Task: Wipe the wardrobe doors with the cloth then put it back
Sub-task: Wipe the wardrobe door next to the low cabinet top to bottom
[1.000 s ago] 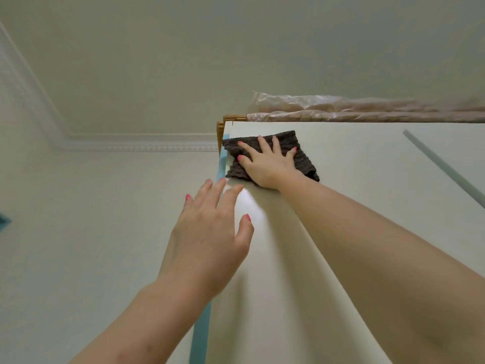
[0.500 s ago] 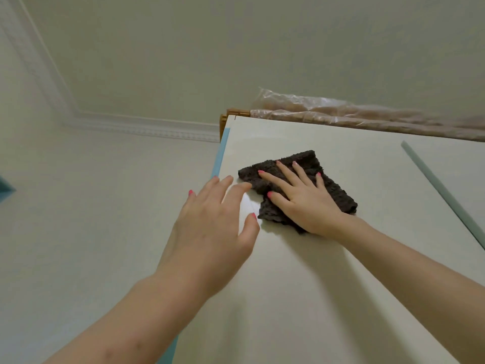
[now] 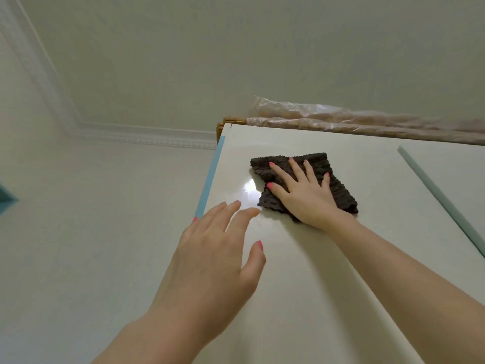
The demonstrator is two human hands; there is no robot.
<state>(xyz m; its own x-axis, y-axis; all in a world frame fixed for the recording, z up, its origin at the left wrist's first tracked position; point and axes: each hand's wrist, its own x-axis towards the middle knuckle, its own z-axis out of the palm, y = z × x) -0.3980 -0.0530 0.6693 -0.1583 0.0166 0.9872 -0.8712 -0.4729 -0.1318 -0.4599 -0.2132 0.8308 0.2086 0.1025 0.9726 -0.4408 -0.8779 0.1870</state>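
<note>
Dark cloth (image 3: 319, 166): lying flat against the cream wardrobe door (image 3: 301, 271), near its top.
Right hand (image 3: 307, 195): pressing it, fingers straight, spread.
Left hand (image 3: 212, 261): hovering beside, fingers relaxed, holding nothing.

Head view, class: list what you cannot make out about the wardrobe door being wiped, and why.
- Wardrobe door: lower part cut off by the bottom edge.
- Door surface under the dark cloth: hidden by it and the right hand.
- Plastic-wrapped bundle on top: contents blurred by the wrap.
- Left hand: contact with the door unclear.
</note>
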